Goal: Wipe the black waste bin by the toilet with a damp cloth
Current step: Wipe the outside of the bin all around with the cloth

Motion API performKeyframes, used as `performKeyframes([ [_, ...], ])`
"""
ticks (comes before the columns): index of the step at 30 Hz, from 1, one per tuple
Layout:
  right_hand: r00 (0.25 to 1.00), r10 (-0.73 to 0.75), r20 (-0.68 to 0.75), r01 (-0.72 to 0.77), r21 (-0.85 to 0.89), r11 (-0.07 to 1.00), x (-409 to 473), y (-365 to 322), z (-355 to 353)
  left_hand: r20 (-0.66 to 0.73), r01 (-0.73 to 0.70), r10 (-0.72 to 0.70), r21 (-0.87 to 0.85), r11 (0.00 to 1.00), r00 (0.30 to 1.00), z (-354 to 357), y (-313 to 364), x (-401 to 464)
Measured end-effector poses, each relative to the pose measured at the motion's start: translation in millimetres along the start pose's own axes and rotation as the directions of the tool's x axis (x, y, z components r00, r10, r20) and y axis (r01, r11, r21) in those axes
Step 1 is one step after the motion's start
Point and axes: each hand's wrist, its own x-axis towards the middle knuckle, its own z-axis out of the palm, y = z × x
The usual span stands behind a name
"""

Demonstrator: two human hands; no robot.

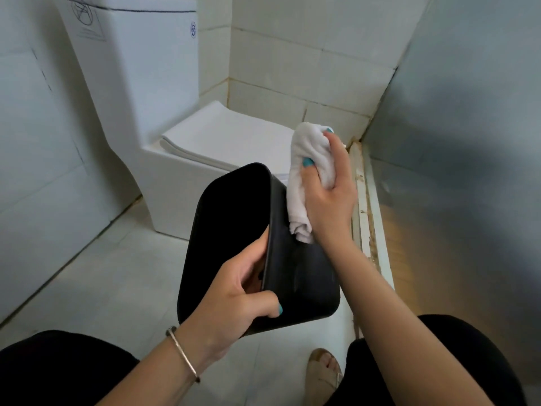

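The black bin (295,276) is held up off the tiled floor (117,273), tipped on its side in front of the white toilet (164,112). Its rim is gripped by the left hand (234,291), fingers inside and thumb curled over the outer wall. A bunched white cloth (307,177) is clutched in the right hand (330,189), its lower end touching the bin's upper side. A bangle (183,354) is worn on the left wrist.

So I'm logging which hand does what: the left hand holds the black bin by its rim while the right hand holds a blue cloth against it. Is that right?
Not quite: the cloth is white, not blue, as the head view shows. The rest stands: the left hand holds the black bin by its rim while the right hand holds the cloth against it.
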Motion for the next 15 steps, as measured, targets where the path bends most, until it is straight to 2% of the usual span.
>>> performKeyframes([
  [2, 0.981, 0.183, -0.058, -0.186, -0.06, 0.981, 14, 14, -5, 0.017, 0.004, -0.004, -0.008, 1.0, 1.0, 1, 0, -4],
  [3, 0.973, 0.213, -0.093, -0.218, -0.051, 0.975, 11, 15, -7, 0.03, 0.001, -0.002, 0.003, 1.0, 1.0, 2, 0, -4],
  [6, 0.999, 0.025, -0.025, -0.023, 0.108, 0.994, -30, -11, -4, 0.008, -0.009, 0.009, -0.006, 1.0, 1.0, 1, 1, 2],
  [8, 0.998, -0.069, 0.013, 0.067, 0.135, 0.989, -42, -14, 0, -0.029, -0.012, 0.011, -0.018, 1.0, 1.0, -2, 2, 1],
  [9, 0.999, -0.038, 0.0, 0.038, 0.107, 0.994, -34, -6, 2, -0.033, -0.011, 0.011, -0.011, 1.0, 0.999, -3, 2, -2],
  [10, 0.998, 0.054, -0.023, -0.053, 0.059, 0.997, -21, 4, 2, -0.028, -0.01, 0.01, -0.002, 1.0, 1.0, -4, 3, -5],
  [12, 0.955, 0.279, -0.097, -0.279, 0.013, 0.96, 2, 20, -1, -0.014, -0.017, 0.018, 0.035, 0.999, 1.0, -3, 4, -7],
  [13, 0.936, 0.328, -0.13, -0.328, 0.022, 0.945, 2, 21, -1, -0.005, -0.022, 0.022, 0.055, 0.998, 1.0, -2, 4, -5],
  [14, 0.941, 0.31, -0.135, -0.307, 0.045, 0.951, -5, 16, -1, 0.0, -0.024, 0.025, 0.067, 0.997, 1.0, -2, 5, -4],
  [15, 0.966, 0.235, -0.11, -0.226, 0.084, 0.97, -18, 6, 1, -0.008, -0.026, 0.026, 0.065, 0.998, 1.0, -3, 5, -1],
])
